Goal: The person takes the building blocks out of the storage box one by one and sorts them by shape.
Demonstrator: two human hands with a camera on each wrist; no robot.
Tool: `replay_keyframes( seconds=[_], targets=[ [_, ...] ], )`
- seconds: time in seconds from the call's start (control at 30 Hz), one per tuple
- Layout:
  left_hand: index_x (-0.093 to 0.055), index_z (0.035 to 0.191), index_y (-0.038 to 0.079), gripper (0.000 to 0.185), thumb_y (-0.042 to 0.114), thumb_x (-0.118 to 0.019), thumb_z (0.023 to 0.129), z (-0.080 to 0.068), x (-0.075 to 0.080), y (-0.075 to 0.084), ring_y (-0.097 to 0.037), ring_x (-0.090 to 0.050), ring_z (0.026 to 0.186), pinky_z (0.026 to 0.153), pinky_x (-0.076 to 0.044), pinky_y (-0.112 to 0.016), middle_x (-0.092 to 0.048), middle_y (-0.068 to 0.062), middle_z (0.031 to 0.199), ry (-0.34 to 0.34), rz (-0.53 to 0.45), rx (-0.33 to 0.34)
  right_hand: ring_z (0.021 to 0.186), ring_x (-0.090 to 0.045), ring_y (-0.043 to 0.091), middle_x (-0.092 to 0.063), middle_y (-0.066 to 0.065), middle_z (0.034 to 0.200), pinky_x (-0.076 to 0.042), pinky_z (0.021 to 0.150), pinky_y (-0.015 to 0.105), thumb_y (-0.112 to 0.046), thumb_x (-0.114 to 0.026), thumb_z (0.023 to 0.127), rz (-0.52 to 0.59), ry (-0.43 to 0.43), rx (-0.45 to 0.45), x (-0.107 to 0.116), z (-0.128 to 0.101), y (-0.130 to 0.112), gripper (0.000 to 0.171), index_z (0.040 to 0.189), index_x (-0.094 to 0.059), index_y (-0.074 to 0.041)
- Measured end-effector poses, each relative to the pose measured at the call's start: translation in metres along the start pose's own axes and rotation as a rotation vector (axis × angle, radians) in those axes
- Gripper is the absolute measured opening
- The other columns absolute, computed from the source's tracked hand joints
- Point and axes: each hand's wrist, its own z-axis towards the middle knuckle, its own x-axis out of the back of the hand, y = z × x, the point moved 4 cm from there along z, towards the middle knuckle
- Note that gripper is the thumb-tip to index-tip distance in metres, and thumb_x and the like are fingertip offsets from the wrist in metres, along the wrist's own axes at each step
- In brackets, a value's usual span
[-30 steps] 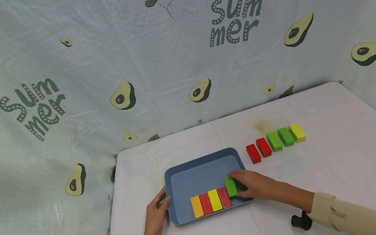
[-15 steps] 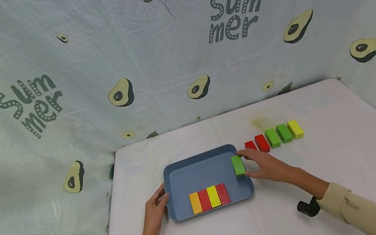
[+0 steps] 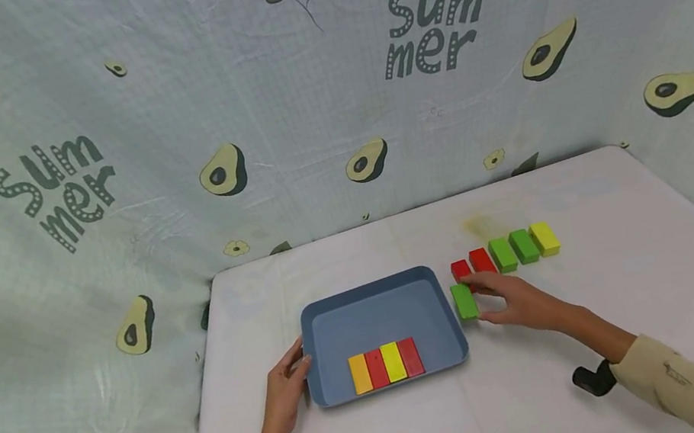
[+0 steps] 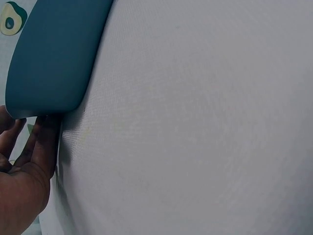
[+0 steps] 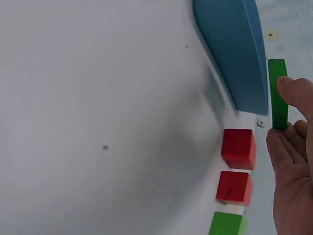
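My right hand point(image 3: 517, 301) pinches a green block point(image 3: 464, 302) by its ends, between thumb and fingertips. The block is held up in the air, just outside the right wall of the blue-grey tray point(image 3: 363, 306); the right wrist view shows the lifted green block point(image 5: 278, 93) edge-on, level with the tray's top. At the opposite end, my left hand point(image 3: 285, 391) holds the tray's left rim, thumb near the top and fingers against the outside. Along the tray's front wall lie an orange block point(image 3: 361, 374), a red block point(image 3: 377, 368), a yellow block point(image 3: 393, 361) and a second red block point(image 3: 410, 357).
Behind my right hand, a spaced row runs rightward on the table point(image 3: 634, 305): a red block point(image 3: 460, 270), another red block point(image 3: 482, 260), a green block point(image 3: 503, 255), another green block point(image 3: 523, 246) and a yellow block point(image 3: 544, 238). A printed cloth point(image 3: 285, 103) hangs behind the table.
My right hand has lifted the green block from beside the tray's front row and carried it right and back, over the right rim to outside the tray. My left hand stays at the left rim.
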Motion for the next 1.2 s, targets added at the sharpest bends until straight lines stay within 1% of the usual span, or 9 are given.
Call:
replay_keyframes(
  seconds=[0.13,0.37,0.57,0.73,0.93,1.1,1.13,1.2],
  targets=[
    [-0.047,0.140,0.008,0.048,0.014,-0.059,0.093,-0.001,0.000,0.000,-0.030,-0.049,0.118,0.087,-0.045,-0.034,-0.046,-0.020,0.135,0.000,-0.003,-0.004,0.118,-0.050,0.030,-0.050,0.014,0.131,-0.044,0.089,0.041,-0.005,-0.074,0.080,0.021,-0.029,-0.018,-0.005,-0.011,0.006,0.062,0.134,-0.044,0.003],
    [-0.046,0.140,0.008,0.049,0.012,-0.060,0.093,-0.002,0.000,0.000,-0.030,-0.049,0.118,0.085,-0.046,-0.031,-0.046,-0.020,0.135,-0.001,-0.013,0.003,0.116,-0.051,0.026,-0.051,0.010,0.129,-0.044,0.091,0.037,-0.010,-0.074,0.081,-0.066,-0.078,-0.076,-0.014,-0.023,0.017,0.063,0.135,-0.045,0.000],
    [-0.046,0.140,0.008,0.049,0.012,-0.059,0.093,-0.002,0.000,0.001,-0.031,-0.048,0.119,0.085,-0.046,-0.030,-0.045,-0.020,0.136,-0.003,-0.018,-0.001,0.116,-0.050,0.025,-0.051,0.009,0.130,-0.044,0.091,0.039,-0.014,-0.074,0.082,-0.118,-0.097,-0.098,-0.019,-0.029,0.021,0.063,0.135,-0.044,-0.001],
    [-0.046,0.140,0.007,0.049,0.012,-0.059,0.093,-0.002,0.000,0.001,-0.030,-0.049,0.118,0.083,-0.046,-0.028,-0.045,-0.020,0.136,-0.002,-0.017,-0.001,0.116,-0.049,0.026,-0.051,0.009,0.129,-0.044,0.091,0.042,-0.013,-0.075,0.080,-0.188,-0.092,-0.086,-0.024,-0.030,0.021,0.065,0.135,-0.044,0.000],
    [-0.046,0.139,0.006,0.048,0.012,-0.058,0.093,-0.002,0.000,0.001,-0.031,-0.049,0.118,0.082,-0.046,-0.026,-0.046,-0.021,0.135,0.001,-0.028,-0.007,0.119,-0.047,0.028,-0.050,0.012,0.131,-0.042,0.093,0.043,-0.010,-0.075,0.080,-0.236,-0.112,-0.087,-0.026,-0.030,0.019,0.067,0.136,-0.042,0.002],
    [-0.047,0.139,0.007,0.048,0.012,-0.059,0.093,-0.003,-0.001,0.001,-0.031,-0.049,0.117,0.082,-0.046,-0.026,-0.046,-0.021,0.134,0.000,-0.022,-0.009,0.125,-0.041,0.033,-0.045,0.016,0.137,-0.039,0.095,0.046,-0.016,-0.078,0.078,-0.263,-0.141,-0.124,-0.023,-0.031,0.014,0.075,0.139,-0.039,0.003],
    [-0.047,0.139,0.007,0.048,0.012,-0.059,0.093,-0.003,0.000,0.001,-0.031,-0.049,0.117,0.082,-0.046,-0.026,-0.046,-0.021,0.134,0.002,-0.021,-0.009,0.126,-0.041,0.034,-0.044,0.017,0.138,-0.038,0.095,0.047,-0.018,-0.078,0.078,-0.261,-0.140,-0.129,-0.022,-0.031,0.012,0.076,0.140,-0.039,0.002],
    [-0.047,0.139,0.006,0.048,0.011,-0.059,0.093,-0.003,0.000,0.001,-0.031,-0.049,0.117,0.082,-0.046,-0.027,-0.047,-0.021,0.134,0.004,-0.020,-0.010,0.123,-0.044,0.034,-0.045,0.017,0.138,-0.040,0.093,0.047,-0.020,-0.078,0.078,-0.257,-0.119,-0.121,-0.019,-0.029,0.006,0.077,0.140,-0.039,0.001]
  ],
)
